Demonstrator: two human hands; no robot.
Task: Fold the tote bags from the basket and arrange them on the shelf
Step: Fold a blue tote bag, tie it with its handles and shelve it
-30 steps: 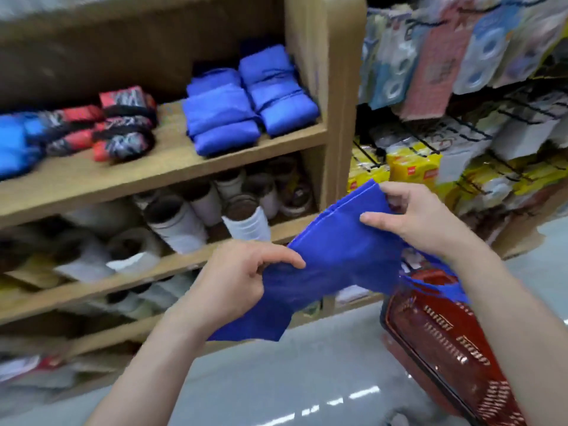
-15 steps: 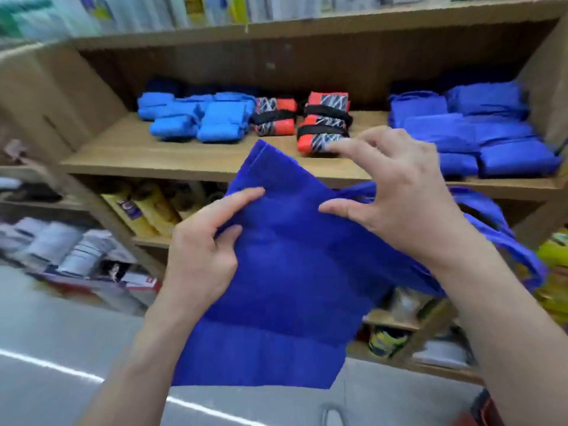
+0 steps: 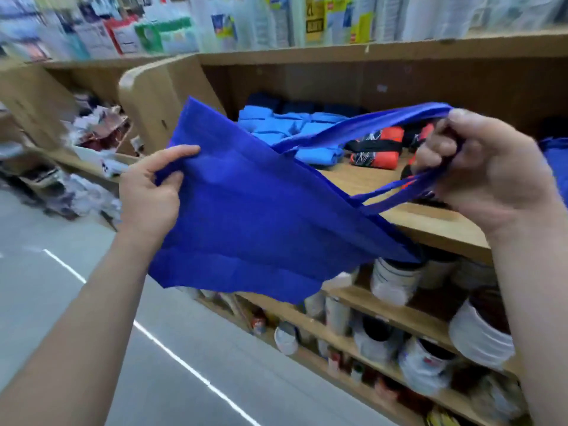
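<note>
A royal-blue tote bag (image 3: 252,210) is stretched out flat in the air in front of the wooden shelf (image 3: 430,219). My left hand (image 3: 150,192) pinches the bag's left edge, thumb on top. My right hand (image 3: 491,176) grips both long handles, pulled taut to the right. On the shelf behind lie folded light-blue bags (image 3: 295,133) and rolled red-and-black bags (image 3: 378,146). A further blue pile (image 3: 558,167) shows at the right edge. The basket is out of view.
Lower shelves hold white tubs and jars (image 3: 396,278). Packaged goods hang above the shelf (image 3: 246,23). A second shelf unit (image 3: 92,130) with cluttered goods stands to the left. Grey floor with a white line (image 3: 172,352) lies below.
The view swung left and up along the shelf. My right hand moved from the bag's body to the handles and pulled them out to the right; the bag now lies stretched flat.
</note>
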